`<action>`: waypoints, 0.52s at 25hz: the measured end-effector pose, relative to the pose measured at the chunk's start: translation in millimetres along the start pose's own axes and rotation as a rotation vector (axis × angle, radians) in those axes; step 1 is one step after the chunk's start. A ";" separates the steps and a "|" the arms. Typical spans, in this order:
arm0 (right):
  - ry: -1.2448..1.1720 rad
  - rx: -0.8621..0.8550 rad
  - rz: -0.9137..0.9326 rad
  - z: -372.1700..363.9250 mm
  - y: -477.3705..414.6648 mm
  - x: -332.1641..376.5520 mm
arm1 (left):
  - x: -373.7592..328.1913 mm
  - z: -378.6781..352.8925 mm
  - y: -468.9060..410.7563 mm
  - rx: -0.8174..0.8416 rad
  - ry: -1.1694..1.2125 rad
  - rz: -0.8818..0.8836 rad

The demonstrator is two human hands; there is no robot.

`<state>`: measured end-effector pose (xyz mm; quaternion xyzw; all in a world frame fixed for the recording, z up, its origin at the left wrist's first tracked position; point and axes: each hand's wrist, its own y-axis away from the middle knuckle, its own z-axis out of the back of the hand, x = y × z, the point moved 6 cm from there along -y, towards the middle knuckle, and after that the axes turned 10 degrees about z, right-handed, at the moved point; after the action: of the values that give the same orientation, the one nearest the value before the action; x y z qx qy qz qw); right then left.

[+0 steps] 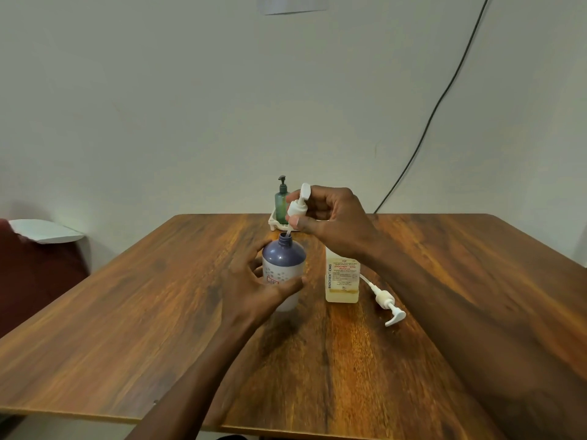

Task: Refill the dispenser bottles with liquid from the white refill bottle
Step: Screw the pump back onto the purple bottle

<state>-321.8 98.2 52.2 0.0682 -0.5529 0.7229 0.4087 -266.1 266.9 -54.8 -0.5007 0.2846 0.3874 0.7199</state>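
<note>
I see the left hand (254, 281) curled round the purple bottle (283, 258); the right hand (333, 220) pinches a white pump (297, 208) at twelve o'clock, tube entering the neck

Open surface (111, 312) lies left, bottom and far right of the frame. The centre is crowded: a purple bottle (283, 254) in the left hand (251, 281), a pump head (297, 209) held over it by the right hand (336, 220), a labelled bottle (341, 281) just beside, a loose pump (385, 301) right of that, a green bottle (281, 203) in a tray (273, 221) behind.
</note>
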 end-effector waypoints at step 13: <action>-0.226 0.067 -0.185 -3.0 8.6 -10.9 | -52.9 1.7 -1.4 -0.052 0.056 -0.097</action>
<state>-319.3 94.7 38.7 0.2135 -0.5625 0.6877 0.4063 -293.4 253.7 -11.4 -0.5429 0.2699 0.3452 0.7164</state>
